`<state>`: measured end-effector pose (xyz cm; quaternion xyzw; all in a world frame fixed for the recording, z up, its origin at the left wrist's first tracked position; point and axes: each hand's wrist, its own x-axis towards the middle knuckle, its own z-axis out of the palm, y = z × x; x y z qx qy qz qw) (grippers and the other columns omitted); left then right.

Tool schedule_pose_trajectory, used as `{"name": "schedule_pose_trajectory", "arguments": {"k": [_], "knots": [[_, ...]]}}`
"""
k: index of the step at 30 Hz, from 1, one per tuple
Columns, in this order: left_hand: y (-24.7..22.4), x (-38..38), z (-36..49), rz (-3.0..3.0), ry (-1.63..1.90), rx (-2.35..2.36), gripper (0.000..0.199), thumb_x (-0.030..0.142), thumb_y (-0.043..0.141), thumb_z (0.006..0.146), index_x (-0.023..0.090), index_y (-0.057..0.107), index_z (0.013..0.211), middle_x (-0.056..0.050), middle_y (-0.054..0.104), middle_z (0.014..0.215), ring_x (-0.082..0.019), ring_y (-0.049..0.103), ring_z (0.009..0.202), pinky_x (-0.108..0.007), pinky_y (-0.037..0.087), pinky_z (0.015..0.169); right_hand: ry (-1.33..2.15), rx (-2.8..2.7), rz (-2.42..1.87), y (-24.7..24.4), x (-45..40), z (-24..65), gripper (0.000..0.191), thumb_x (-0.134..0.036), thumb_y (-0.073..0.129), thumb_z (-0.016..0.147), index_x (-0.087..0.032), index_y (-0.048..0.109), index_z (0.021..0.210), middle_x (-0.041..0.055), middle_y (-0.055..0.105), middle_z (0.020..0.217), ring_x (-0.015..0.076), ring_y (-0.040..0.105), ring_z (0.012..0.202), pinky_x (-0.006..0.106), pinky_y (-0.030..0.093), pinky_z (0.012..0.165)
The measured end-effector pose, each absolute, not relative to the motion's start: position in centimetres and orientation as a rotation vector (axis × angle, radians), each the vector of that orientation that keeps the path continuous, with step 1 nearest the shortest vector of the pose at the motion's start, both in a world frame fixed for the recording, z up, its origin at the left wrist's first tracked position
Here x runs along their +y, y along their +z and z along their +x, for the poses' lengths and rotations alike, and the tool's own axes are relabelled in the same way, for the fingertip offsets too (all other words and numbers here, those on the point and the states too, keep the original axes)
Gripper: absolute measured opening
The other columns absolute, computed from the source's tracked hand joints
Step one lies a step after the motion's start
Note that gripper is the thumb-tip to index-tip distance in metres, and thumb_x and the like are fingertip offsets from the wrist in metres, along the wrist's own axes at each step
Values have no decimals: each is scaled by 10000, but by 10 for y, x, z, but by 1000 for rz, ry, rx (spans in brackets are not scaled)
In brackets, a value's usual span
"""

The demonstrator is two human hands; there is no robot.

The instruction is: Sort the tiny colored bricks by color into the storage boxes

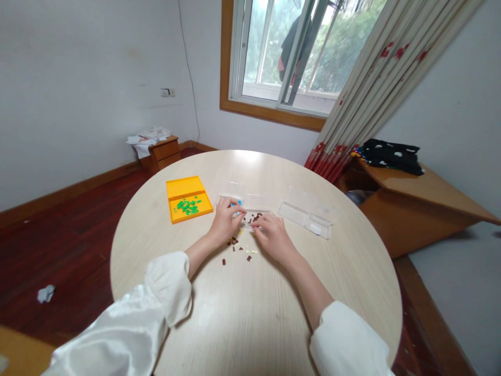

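Near the middle of the round table, my left hand (227,218) has its thumb and forefinger pinched together at a clear plastic box. Any piece between those fingertips is too small to make out. My right hand (273,236) is at the box's right side, fingers curled and fingertips together; what they hold is hidden. Dark brown small pieces (257,216) lie in the clear box between my hands. On the tabletop below are loose brown pieces (234,241) and a few cream-yellow pieces (253,252). Some blue pieces (236,202) show behind my left hand.
An open yellow case (191,210) on the left holds several green pieces (188,207). To the right lies an open clear case (304,218) with compartments. The pale round table (250,324) stands near a window, a drawer cabinet (164,151) and a tilted wooden desk (426,203).
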<state>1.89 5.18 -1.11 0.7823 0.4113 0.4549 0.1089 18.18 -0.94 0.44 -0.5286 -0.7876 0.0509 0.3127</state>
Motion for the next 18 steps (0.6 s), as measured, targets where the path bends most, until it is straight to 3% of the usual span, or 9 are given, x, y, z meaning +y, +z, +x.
{"name": "schedule_pose_trajectory", "arguments": {"k": [8, 14, 18], "knots": [[-15, 55, 25, 2340, 1221, 1185, 97, 148, 650, 771, 219, 713, 749, -35, 560, 889, -189, 483, 908, -368, 380, 862, 206, -2283, -1322, 4, -22, 155, 87, -158, 620, 798, -161, 668, 870, 79, 648, 948, 221, 540, 951, 373, 338, 840], [-16, 57, 23, 2341, 1173, 1190, 247, 147, 634, 777, 260, 690, 989, -40, 555, 969, -199, 470, 954, -379, 369, 881, 231, -2345, -1425, 7, -25, 144, 130, -175, 625, 805, -139, 664, 923, 90, 666, 982, 234, 549, 975, 369, 329, 825], [-11, 56, 17, 2306, 1239, 1253, 85, 196, 603, 799, 168, 658, 740, -45, 555, 871, -191, 483, 888, -358, 379, 838, 260, -2348, -1466, 4, -25, 138, 132, -176, 604, 828, -152, 673, 937, 79, 680, 949, 216, 558, 945, 344, 325, 800]]}}
